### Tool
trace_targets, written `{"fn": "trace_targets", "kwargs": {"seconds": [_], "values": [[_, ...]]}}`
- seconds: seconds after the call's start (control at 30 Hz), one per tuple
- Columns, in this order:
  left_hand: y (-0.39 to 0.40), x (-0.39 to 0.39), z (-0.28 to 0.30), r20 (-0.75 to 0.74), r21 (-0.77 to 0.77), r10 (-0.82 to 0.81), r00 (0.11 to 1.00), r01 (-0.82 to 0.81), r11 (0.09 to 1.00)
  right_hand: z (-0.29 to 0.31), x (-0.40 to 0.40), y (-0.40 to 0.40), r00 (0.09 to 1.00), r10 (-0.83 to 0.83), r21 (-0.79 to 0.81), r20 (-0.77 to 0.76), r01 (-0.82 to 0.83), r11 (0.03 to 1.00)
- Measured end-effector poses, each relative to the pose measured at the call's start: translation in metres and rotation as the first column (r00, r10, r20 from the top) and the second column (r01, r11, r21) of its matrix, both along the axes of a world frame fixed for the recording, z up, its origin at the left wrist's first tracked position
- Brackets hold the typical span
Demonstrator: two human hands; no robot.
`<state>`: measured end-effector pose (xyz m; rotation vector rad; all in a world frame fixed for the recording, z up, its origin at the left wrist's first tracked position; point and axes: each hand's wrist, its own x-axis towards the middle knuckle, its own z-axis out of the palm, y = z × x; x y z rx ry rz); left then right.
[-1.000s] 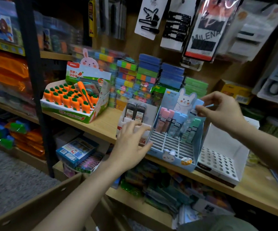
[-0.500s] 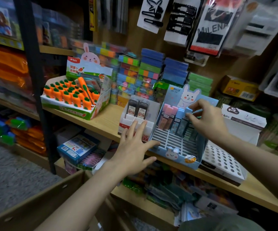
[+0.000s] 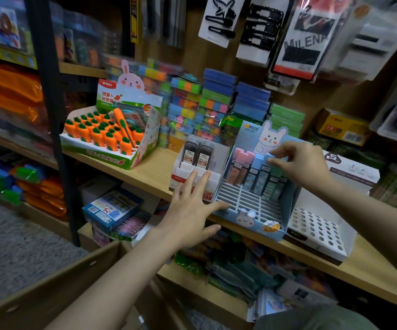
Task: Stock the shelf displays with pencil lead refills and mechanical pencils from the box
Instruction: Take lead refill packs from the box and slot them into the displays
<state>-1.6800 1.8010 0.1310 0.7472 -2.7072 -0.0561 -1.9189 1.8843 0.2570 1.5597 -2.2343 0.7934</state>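
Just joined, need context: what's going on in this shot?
A person is stocking a shelf. The right hand pinches a blue refill case at the back row of the blue bunny display, whose front slots are mostly unfilled. The left hand, fingers spread, rests against that display and the white lead box beside it.

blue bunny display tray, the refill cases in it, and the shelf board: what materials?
Blue bunny display tray: looks like printed cardboard, folded flat panels, slight sheen. Refill cases: probably hard plastic, pastel caps, partly see-through bodies with labels. Shelf board: light wood-grain surface, matte; wood or laminate, can't tell.
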Motion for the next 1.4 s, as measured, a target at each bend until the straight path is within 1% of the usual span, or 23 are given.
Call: {"fn": "trace_targets", "kwargs": {"seconds": [0.07,0.13,0.2,0.27,0.37,0.43,0.53,0.63,0.7,0.8,0.87,0.93,1.0,1.07,1.1,1.13,1.2,1.23,1.27,1.3,1.33,1.37,1.4], "values": [[0.0,0.001,0.0,0.007,-0.001,0.0,1.0,0.0,1.0,0.001,-0.001,-0.002,0.998,-0.02,0.014,0.064,0.019,1.0],[0.0,0.001,0.0,0.011,0.0,-0.002,1.0,0.002,1.0,0.001,0.0,-0.003,0.997,-0.031,0.017,0.074,0.03,0.999],[0.0,0.002,0.0,0.014,0.001,-0.003,1.0,0.003,1.0,0.0,0.001,-0.003,0.998,-0.044,0.0,0.035,0.044,0.999],[0.0,0.003,0.001,0.019,-0.001,-0.003,1.0,0.003,1.0,-0.001,0.001,-0.003,0.997,-0.074,-0.016,-0.039,0.073,0.997],[0.0,0.003,0.001,0.024,-0.003,-0.003,1.0,0.003,1.0,0.001,0.002,-0.005,0.986,-0.114,0.004,-0.123,0.115,0.993],[0.0,0.004,0.001,0.03,-0.004,-0.006,1.0,0.006,1.0,0.001,0.001,-0.005,0.989,-0.104,0.0,-0.101,0.104,0.995],[-0.001,0.004,0.0,0.026,-0.005,-0.012,1.0,0.012,1.0,-0.003,0.003,-0.001,0.999,-0.049,-0.044,0.0,0.049,0.998],[-0.002,0.003,-0.002,0.023,-0.011,-0.015,1.0,0.015,1.0,-0.009,0.004,0.003,0.999,-0.04,-0.018,0.018,0.04,0.999],[-0.003,0.002,-0.002,0.018,-0.014,-0.016,1.0,0.016,1.0,-0.011,0.004,0.003,0.997,-0.063,0.007,-0.043,0.064,0.998],[-0.003,0.002,-0.003,0.006,-0.016,-0.019,1.0,0.019,1.0,-0.015,0.005,0.004,0.971,-0.07,0.018,-0.229,0.076,0.997],[-0.003,0.003,-0.003,0.007,-0.023,-0.025,1.0,0.025,0.999,-0.019,0.005,0.005,0.945,-0.056,0.012,-0.321,0.063,0.998],[-0.002,0.004,-0.002,0.016,-0.016,-0.038,0.999,0.038,0.999,-0.021,0.006,0.006,0.933,-0.058,0.037,-0.354,0.076,0.996],[0.0,0.007,0.001,-0.003,0.017,-0.057,0.998,0.057,0.998,-0.022,0.007,0.009,0.939,-0.062,0.073,-0.337,0.092,0.993],[0.005,0.011,0.001,-0.114,0.042,-0.084,0.99,0.09,0.995,-0.024,0.009,0.013,0.947,-0.062,0.037,-0.315,0.078,0.996],[0.008,0.014,0.0,-0.202,0.037,-0.101,0.974,0.11,0.993,-0.026,0.014,0.016,0.956,-0.044,-0.019,-0.292,0.04,0.999],[0.011,0.017,-0.002,-0.294,0.009,-0.121,0.948,0.129,0.992,-0.028,0.023,0.019,0.968,0.009,-0.084,-0.252,-0.031,0.996],[0.014,0.027,-0.009,-0.425,-0.081,-0.173,0.888,0.153,0.985,-0.036,0.053,0.025,0.961,0.205,-0.175,-0.186,-0.237,0.955],[0.015,0.034,-0.014,-0.449,-0.107,-0.193,0.872,0.162,0.981,-0.043,0.071,0.028,0.933,0.316,-0.178,-0.172,-0.345,0.922],[0.014,0.044,-0.023,-0.438,-0.092,-0.193,0.878,0.17,0.981,-0.052,0.09,0.03,0.89,0.43,-0.139,-0.149,-0.45,0.882],[0.012,0.057,-0.034,-0.404,-0.033,-0.16,0.901,0.16,0.987,-0.064,0.11,0.03,0.831,0.547,-0.064,-0.099,-0.554,0.83],[0.011,0.072,-0.049,-0.363,0.064,-0.089,0.928,0.12,0.991,-0.078,0.129,0.029,0.76,0.649,0.047,-0.025,-0.648,0.76],[0.01,0.09,-0.066,-0.31,0.188,0.018,0.95,0.042,0.981,-0.095,0.147,0.026,0.693,0.718,0.183,0.059,-0.715,0.675],[0.011,0.11,-0.086,-0.244,0.318,0.148,0.959,-0.065,0.946,-0.116,0.163,0.022,0.646,0.751,0.326,0.136,-0.745,0.582]]}}
